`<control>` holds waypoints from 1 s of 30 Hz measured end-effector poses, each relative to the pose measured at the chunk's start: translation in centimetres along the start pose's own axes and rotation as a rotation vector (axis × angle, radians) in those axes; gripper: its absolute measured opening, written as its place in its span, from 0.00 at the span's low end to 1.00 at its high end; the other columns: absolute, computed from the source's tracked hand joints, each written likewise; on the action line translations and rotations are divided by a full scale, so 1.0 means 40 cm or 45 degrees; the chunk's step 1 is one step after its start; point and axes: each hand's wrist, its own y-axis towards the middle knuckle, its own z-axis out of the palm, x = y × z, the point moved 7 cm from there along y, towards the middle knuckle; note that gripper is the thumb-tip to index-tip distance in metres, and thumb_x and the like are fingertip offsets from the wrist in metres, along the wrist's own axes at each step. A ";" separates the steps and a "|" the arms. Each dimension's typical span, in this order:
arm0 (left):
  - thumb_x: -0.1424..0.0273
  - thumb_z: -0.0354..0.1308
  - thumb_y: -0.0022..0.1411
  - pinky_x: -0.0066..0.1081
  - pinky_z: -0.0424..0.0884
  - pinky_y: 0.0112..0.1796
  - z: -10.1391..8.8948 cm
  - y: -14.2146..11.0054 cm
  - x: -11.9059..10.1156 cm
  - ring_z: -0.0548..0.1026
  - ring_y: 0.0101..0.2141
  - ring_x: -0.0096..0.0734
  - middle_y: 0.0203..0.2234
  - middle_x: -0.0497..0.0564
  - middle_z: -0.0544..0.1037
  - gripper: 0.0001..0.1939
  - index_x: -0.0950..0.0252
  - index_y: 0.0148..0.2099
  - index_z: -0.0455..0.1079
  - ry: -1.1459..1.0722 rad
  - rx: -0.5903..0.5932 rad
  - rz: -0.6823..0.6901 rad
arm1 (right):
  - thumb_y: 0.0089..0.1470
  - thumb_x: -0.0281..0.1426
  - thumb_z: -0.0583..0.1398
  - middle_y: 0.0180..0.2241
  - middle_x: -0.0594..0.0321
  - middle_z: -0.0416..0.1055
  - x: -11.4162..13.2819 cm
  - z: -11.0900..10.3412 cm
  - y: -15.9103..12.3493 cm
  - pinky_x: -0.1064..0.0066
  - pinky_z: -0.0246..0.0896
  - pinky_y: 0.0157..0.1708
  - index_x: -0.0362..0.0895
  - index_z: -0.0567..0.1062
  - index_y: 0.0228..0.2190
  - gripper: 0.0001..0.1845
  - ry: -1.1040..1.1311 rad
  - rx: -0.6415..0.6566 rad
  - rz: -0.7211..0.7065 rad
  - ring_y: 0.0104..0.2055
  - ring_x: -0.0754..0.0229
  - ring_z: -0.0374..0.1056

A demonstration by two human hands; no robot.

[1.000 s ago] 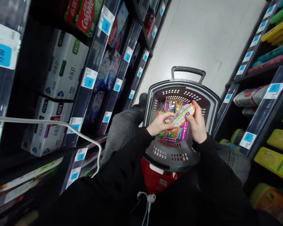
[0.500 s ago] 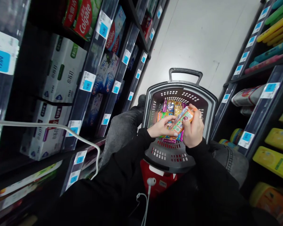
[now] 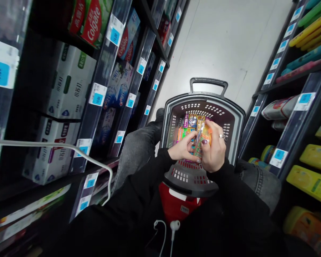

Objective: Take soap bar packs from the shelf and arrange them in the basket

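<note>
An orange and clear plastic-wrapped pack (image 3: 207,134) is between my two hands, above a grey basket (image 3: 173,174) with perforated sides. My right hand (image 3: 216,150) grips it from the right, thumb on its face and fingers around its upper edge. At its lower left, my left hand (image 3: 184,147) pinches it between thumb and fingers. Part of the pack is hidden by the hands. Beneath it, several small brightly wrapped packs (image 3: 185,132) in purple, gold, orange and green lie in the basket.
Shelves with toothpaste boxes (image 3: 69,84) and price tags line the left. On the right, shelves carry yellow packs (image 3: 310,180) and other goods. A pale floor (image 3: 216,43) stretches ahead. A white cable (image 3: 56,143) crosses at left, and a white earphone (image 3: 174,225) hangs near my lap.
The pack has turned more upright between my hands and shifted slightly left. My right hand now covers more of its upper part.
</note>
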 end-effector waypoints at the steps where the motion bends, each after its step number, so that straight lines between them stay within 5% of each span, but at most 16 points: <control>1: 0.69 0.77 0.31 0.44 0.65 0.55 -0.001 -0.001 -0.002 0.62 0.59 0.52 0.56 0.60 0.64 0.48 0.64 0.56 0.61 0.011 -0.017 0.013 | 0.62 0.42 0.43 0.55 0.48 0.62 0.003 0.001 -0.001 0.49 0.58 0.57 0.44 0.60 0.61 0.29 0.015 0.003 -0.007 0.59 0.47 0.60; 8: 0.67 0.76 0.30 0.46 0.60 0.59 0.004 -0.010 -0.040 0.59 0.61 0.55 0.56 0.62 0.64 0.51 0.65 0.57 0.58 0.037 -0.152 0.190 | 0.58 0.57 0.42 0.61 0.44 0.55 0.014 0.020 -0.014 0.48 0.60 0.56 0.40 0.43 0.67 0.46 0.153 0.048 0.013 0.62 0.43 0.56; 18: 0.62 0.75 0.35 0.38 0.68 0.51 0.008 -0.028 -0.034 0.70 0.51 0.44 0.49 0.54 0.69 0.41 0.61 0.51 0.63 -0.028 -0.241 0.311 | 0.51 0.63 0.48 0.55 0.42 0.63 0.016 0.001 -0.030 0.45 0.63 0.54 0.39 0.57 0.62 0.50 0.169 0.114 -0.089 0.57 0.39 0.62; 23: 0.63 0.74 0.38 0.33 0.70 0.47 0.000 -0.049 -0.091 0.70 0.47 0.38 0.44 0.50 0.67 0.34 0.60 0.47 0.64 0.288 -0.307 0.583 | 0.56 0.60 0.46 0.56 0.45 0.63 0.054 -0.011 -0.023 0.46 0.63 0.55 0.42 0.54 0.64 0.46 0.240 0.104 -0.264 0.58 0.43 0.62; 27: 0.68 0.74 0.41 0.34 0.72 0.45 -0.017 -0.073 -0.144 0.70 0.48 0.38 0.43 0.51 0.67 0.33 0.58 0.50 0.65 0.609 -0.421 0.905 | 0.56 0.52 0.56 0.55 0.47 0.64 0.065 -0.037 -0.026 0.49 0.67 0.52 0.43 0.59 0.61 0.39 0.247 -0.065 -0.247 0.57 0.45 0.64; 30: 0.70 0.74 0.41 0.37 0.73 0.45 -0.033 -0.078 -0.155 0.71 0.50 0.41 0.45 0.52 0.66 0.36 0.57 0.52 0.64 0.692 -0.465 0.986 | 0.54 0.39 0.62 0.52 0.50 0.68 0.076 -0.060 -0.042 0.52 0.71 0.48 0.45 0.67 0.53 0.26 0.210 -0.195 -0.273 0.53 0.48 0.68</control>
